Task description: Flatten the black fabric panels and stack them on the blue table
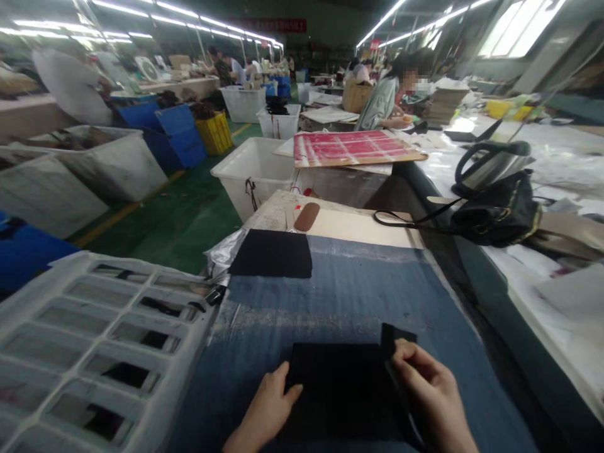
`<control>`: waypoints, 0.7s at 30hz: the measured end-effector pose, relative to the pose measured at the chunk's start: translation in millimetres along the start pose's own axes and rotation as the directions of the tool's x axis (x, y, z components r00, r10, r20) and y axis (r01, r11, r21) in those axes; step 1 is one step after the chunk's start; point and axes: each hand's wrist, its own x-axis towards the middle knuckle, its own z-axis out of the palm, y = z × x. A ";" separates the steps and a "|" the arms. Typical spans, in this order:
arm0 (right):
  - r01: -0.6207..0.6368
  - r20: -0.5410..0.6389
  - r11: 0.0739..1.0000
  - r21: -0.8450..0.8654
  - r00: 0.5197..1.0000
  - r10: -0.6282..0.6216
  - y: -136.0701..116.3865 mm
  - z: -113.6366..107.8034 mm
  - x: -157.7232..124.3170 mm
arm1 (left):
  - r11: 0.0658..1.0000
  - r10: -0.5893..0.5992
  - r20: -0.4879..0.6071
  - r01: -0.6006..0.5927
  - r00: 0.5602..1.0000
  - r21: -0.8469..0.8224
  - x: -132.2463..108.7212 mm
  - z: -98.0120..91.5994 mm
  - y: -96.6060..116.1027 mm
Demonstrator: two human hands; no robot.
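A black rectangular panel, of fabric or similar sheet material, lies in front of me on the blue-grey table covering. My left hand grips its left edge, thumb on top and forefinger along the side. At the right edge, my right hand pinches a narrow black strip between thumb and fingers. The strip's upper end sticks out past the panel's far right corner. Its lower part runs along the panel's right side, partly hidden by my hand. Farther up the table lies a black piece, apart from both hands.
A brown oval piece rests at the table's far end. To the left stands a white slotted plastic crate. A white bin and a red-patterned board are beyond. On the right bench sits a black bag; a person works behind.
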 end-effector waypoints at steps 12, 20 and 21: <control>0.602 0.456 0.683 -0.413 0.786 -0.417 29.6 158.8 -0.5 | 0.925 0.116 -0.195 -0.177 0.974 -0.337 3.0 -74.9 33.5; 0.592 0.834 0.714 -0.374 0.552 -0.021 0.4 129.1 100.5 | 0.942 0.316 -0.112 -0.325 0.942 -0.079 15.1 -120.3 22.7; 0.523 0.830 0.754 -0.398 0.556 0.052 5.7 125.0 112.6 | 0.947 0.296 -0.139 -0.310 0.945 -0.087 18.8 -126.0 20.5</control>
